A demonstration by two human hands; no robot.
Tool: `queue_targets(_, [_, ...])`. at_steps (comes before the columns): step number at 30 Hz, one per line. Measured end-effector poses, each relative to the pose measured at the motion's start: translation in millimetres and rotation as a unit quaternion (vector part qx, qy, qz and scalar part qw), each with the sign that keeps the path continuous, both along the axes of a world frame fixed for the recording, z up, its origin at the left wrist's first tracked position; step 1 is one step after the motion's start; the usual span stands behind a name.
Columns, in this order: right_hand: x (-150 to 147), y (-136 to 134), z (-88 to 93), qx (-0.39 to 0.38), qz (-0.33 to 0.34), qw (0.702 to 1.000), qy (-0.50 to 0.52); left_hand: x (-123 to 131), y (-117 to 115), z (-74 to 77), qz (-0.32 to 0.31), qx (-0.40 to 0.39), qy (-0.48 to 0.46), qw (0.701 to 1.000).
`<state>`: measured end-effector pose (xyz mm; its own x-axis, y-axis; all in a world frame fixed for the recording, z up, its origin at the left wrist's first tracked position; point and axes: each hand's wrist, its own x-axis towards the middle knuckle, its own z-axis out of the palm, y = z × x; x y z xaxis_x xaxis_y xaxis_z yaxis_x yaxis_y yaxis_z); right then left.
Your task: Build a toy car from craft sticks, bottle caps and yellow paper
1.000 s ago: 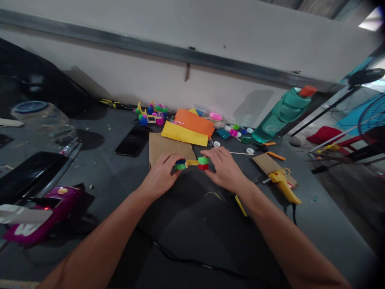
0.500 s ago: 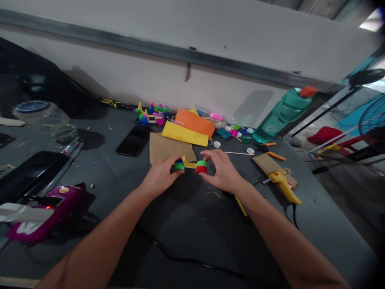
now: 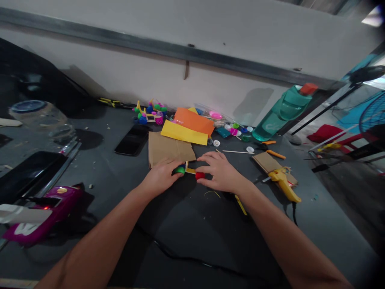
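Lying sideways, capped yellow stick

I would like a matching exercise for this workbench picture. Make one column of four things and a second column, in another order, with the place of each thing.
Things:
1. Teal plastic water bottle
2. Yellow hot glue gun
3. Black smartphone
4. Red plastic bottle cap

Places:
A. On a small cardboard piece
B. Beside the fingers of the right hand
C. At the back right of the bench
D. Left of the brown cardboard sheet

Right pairs: 1-C, 2-A, 3-D, 4-B.
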<state>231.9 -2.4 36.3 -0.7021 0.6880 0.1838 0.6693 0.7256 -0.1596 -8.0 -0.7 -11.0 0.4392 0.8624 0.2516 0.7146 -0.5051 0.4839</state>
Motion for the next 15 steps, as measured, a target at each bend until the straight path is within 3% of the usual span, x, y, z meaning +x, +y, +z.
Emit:
queue_targets(7, [-6.1,-4.8,1.8,0.044,0.006,0.997,-0.057,-0.1,1.5,-3.1,0.0,0.006,0.005,1.0])
queue_targets(15, [-11.9,-7.4,-4.8,0.035,0.009,0.998,-0.051,-0.5,0.6,-1.2,-0.008,0.001,-0.007,1.0])
